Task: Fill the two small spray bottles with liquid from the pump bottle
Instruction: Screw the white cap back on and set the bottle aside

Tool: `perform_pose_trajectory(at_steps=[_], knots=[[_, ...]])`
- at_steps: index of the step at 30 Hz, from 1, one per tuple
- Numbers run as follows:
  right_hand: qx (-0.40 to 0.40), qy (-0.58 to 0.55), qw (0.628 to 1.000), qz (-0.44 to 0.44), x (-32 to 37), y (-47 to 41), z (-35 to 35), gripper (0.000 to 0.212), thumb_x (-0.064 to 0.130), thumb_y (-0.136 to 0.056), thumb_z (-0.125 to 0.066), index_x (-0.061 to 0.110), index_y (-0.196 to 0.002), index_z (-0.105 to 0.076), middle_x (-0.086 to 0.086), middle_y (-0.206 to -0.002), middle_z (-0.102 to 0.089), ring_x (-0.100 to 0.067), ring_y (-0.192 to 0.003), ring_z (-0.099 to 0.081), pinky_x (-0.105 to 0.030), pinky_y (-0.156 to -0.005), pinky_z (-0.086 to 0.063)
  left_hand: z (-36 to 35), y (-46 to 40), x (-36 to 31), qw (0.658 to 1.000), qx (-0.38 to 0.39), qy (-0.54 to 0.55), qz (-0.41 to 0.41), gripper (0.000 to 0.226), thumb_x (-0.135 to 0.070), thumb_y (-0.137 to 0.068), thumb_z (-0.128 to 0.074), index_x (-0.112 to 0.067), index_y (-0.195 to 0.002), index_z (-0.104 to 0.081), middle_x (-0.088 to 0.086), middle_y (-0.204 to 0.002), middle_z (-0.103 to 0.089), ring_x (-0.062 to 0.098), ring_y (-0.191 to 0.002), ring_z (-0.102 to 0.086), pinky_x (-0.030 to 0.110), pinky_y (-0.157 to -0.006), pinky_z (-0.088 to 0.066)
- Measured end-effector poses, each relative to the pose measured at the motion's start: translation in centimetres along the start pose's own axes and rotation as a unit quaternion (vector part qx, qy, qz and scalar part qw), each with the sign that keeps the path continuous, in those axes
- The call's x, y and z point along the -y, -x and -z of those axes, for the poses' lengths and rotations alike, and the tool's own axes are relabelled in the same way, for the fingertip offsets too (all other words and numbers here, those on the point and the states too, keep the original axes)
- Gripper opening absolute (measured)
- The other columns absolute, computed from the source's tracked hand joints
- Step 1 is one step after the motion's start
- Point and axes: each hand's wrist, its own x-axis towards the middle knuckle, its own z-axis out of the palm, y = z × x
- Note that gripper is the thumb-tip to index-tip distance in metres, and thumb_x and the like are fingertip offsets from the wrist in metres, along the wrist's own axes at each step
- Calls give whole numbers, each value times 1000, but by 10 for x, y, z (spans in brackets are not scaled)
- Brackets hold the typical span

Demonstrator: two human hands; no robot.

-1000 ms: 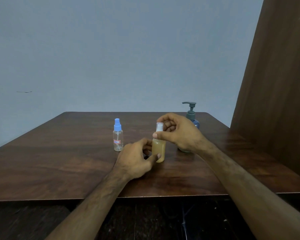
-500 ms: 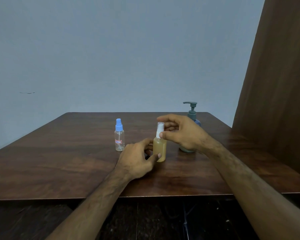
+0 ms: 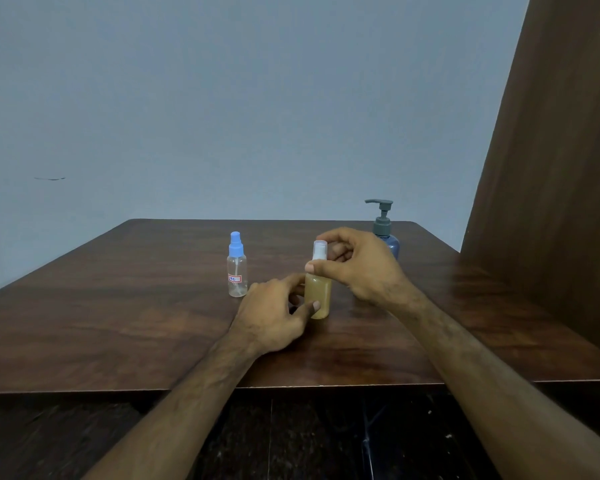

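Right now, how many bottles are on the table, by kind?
Spray bottles: 2, the blue-capped clear bottle and the amber-filled bottle
Pump bottles: 1, the blue pump bottle
Total: 3

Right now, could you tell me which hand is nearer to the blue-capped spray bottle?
Left. The left hand sits just right of the blue-capped spray bottle; the right hand is farther right.

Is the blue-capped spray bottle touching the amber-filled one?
Apart. The head view shows bare table between the blue-capped spray bottle and the amber-filled bottle, which both hands grip.
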Motion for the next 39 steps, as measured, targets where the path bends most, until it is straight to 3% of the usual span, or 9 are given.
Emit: perform_pose_trajectory(at_steps=[3,6,8,11,16,22,28,33,39], knots=[[2,22,1000,-1,-1,0,-7,50,40,-78,-89,28,-122,-68,10,-90,-71,-5,-85,-67,-26,-83,-58,0,0,0,1000,1,-3,0,43,-54,-83,-55,-30,-118,-63,-16,-97,-71,8,-94,-68,43,-95,-52],[54,-57,997,-20,-2,1,1,46,24,-85,-85,22,-128,-68,7,-110,-75,-5,-103,-70,-21,-91,-56,0,0,1,1000,-3,-2,-5,44,-53,-82,-55,-31,-119,-63,-16,-99,-72,8,-95,-69,44,-96,-51],[68,-71,995,-19,-2,2,8,33,13,-87,-82,20,-118,-73,4,-101,-78,-4,-96,-74,-14,-82,-54,-1,-1,0,1000,-3,-4,-8,46,-53,-82,-54,-31,-121,-63,-14,-103,-73,8,-97,-69,44,-97,-51],[33,-54,998,-25,-1,1,6,26,19,-81,-88,20,-104,-75,8,-86,-78,2,-79,-73,-8,-68,-52,-1,-2,0,1000,6,-13,-10,42,-48,-85,-53,-29,-120,-63,-13,-100,-72,14,-98,-68,45,-97,-49],[63,-59,996,-25,1,-3,9,32,17,-80,-88,23,-109,-74,5,-94,-79,-4,-90,-75,-18,-83,-57,-2,-2,3,999,6,-25,-18,31,-38,-93,-60,-28,-122,-62,-18,-92,-62,15,-99,-64,45,-100,-44],[71,-60,996,-9,-1,-2,12,28,14,-83,-85,21,-110,-77,3,-94,-81,-7,-92,-76,-19,-86,-57,-4,-4,3,1000,9,-11,-26,56,-67,-79,-49,-31,-119,-63,-11,-100,-73,9,-94,-66,45,-97,-49],[62,-15,998,2,-3,-1,4,22,27,-85,-84,21,-106,-78,13,-84,-74,5,-74,-65,-14,-73,-49,-6,-6,7,999,24,-12,-25,51,-63,-84,-47,-28,-118,-61,-8,-98,-72,13,-92,-66,47,-98,-46],[130,-3,992,6,1,-2,12,13,22,-92,-78,19,-104,-75,26,-65,-66,10,-59,-57,-6,-61,-41,-9,-7,11,999,30,-31,-31,54,-60,-87,-47,-28,-129,-55,-8,-115,-67,13,-110,-57,38,-98,-36],[48,46,998,2,-2,0,1,15,38,-87,-81,25,-92,-75,15,-66,-61,4,-55,-52,-12,-57,-38,-8,-8,11,998,34,-46,-31,47,-59,-90,-47,-25,-121,-58,-6,-109,-67,15,-106,-56,39,-97,-36]])
